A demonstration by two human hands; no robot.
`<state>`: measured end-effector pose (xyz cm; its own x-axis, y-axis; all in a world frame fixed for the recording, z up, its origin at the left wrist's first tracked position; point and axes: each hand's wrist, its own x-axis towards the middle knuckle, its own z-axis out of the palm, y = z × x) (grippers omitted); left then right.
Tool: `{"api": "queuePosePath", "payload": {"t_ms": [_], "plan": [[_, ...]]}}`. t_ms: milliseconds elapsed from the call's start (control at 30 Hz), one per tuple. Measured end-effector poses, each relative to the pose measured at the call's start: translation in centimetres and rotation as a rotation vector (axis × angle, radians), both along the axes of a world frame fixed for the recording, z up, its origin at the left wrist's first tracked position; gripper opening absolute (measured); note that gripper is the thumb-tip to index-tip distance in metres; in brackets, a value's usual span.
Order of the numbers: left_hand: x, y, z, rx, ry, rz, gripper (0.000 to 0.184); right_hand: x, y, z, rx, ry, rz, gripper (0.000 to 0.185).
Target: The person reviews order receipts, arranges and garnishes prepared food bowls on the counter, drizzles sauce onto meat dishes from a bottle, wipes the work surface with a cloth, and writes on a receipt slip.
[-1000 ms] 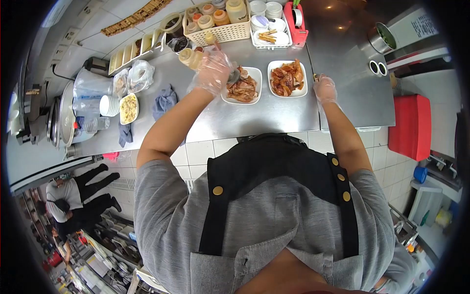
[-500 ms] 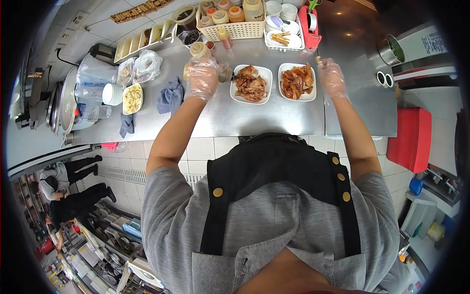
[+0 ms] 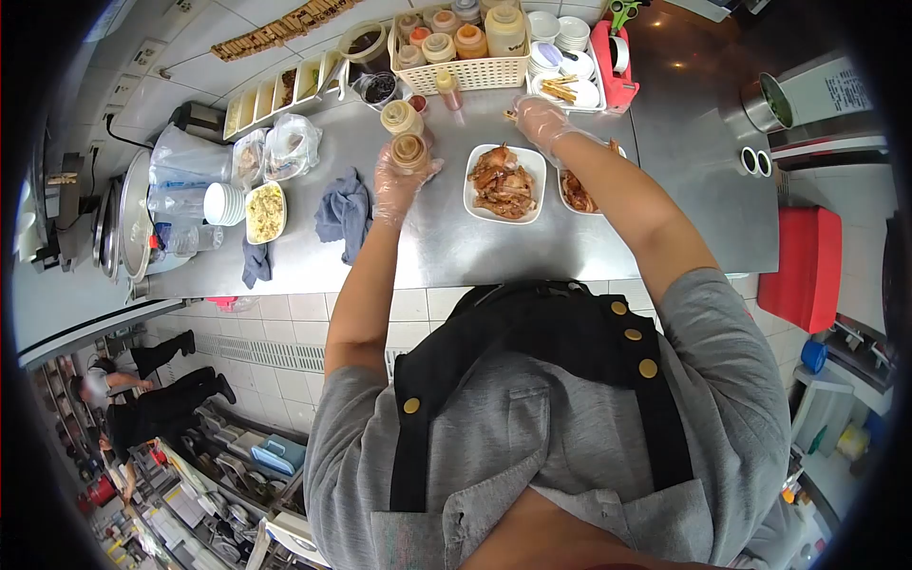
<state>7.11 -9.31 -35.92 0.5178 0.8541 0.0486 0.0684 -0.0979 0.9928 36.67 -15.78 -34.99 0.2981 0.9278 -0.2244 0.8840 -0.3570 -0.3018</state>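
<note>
My left hand (image 3: 393,188), in a clear plastic glove, grips a squat shaker bottle (image 3: 409,152) with a tan top, held upright. Just behind it a similar bottle (image 3: 401,118) stands on the counter. My right hand (image 3: 543,124), also gloved, pinches a small tan piece too small to name, near a slim sauce bottle (image 3: 447,91). Between my arms, browned chicken pieces (image 3: 503,182) fill a white square dish (image 3: 469,202). A second dish of cut meat (image 3: 577,193) is partly hidden by my right forearm.
A cream basket (image 3: 463,75) of sauce bottles and a white rack (image 3: 591,103) of small dishes line the back. To the left lie a blue cloth (image 3: 343,209), a yellowish dish of food (image 3: 265,214) and stacked white bowls (image 3: 222,203). Two people (image 3: 161,394) stand behind.
My left hand has brought the shaker bottle upright and away from the chicken dish. My right hand has swung left across the right dish, carrying the small tan piece toward the slim sauce bottle.
</note>
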Motion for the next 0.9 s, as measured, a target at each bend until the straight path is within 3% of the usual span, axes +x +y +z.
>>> {"api": "queuePosePath", "payload": {"t_ms": [100,200,267,333,367,433,467,533,600,667,733,800,900], "plan": [[0.3,0.5,-1.6,0.005,-0.076,0.095,0.070,-0.4,0.7,-1.5,0.051,0.099,-0.078,0.023],[0.8,1.1,-2.8,0.055,-0.103,0.143,0.073,0.5,-0.5,-3.0,0.052,0.053,0.024,0.025],[0.4,0.7,-1.7,0.071,-0.127,0.154,0.073,0.6,-2.7,-2.0,0.192,-0.003,0.168,0.025],[-1.1,0.1,1.1,0.619,0.392,0.137,0.062,0.8,-4.8,0.4,0.246,0.059,0.149,0.023],[-2.8,0.4,0.9,0.617,0.396,0.143,0.062,0.5,-5.8,1.6,0.299,0.117,0.126,0.021],[-6.5,1.1,-0.2,0.735,0.792,0.152,0.045,-0.7,-7.4,3.4,0.297,0.124,0.179,0.019],[-6.8,0.5,-0.4,0.733,0.796,0.153,0.045,-1.4,-8.1,3.8,0.298,0.129,0.222,0.018],[-6.8,-0.8,-0.8,0.239,0.670,0.195,0.030,-3.9,-8.6,4.4,0.298,0.106,0.181,0.019],[-4.2,-3.0,-1.8,0.319,0.716,0.020,0.032,-5.6,-8.0,4.2,0.304,0.053,0.054,0.019],[-1.2,-5.0,-2.3,0.241,0.552,-0.064,0.033,-4.3,-7.4,1.8,0.282,-0.008,0.085,0.018],[0.8,-5.6,-2.4,0.112,0.633,-0.128,0.032,-3.1,-6.6,-0.5,0.254,-0.073,0.114,0.017],[1.3,-4.8,-3.9,-0.024,0.709,-0.185,0.030,-2.4,-5.8,-2.0,-0.044,-0.022,0.089,0.018],[-0.8,-3.2,-6.6,-0.012,0.650,-0.130,0.030,-1.9,-6.1,-3.6,0.089,-0.037,0.100,0.017]]}}
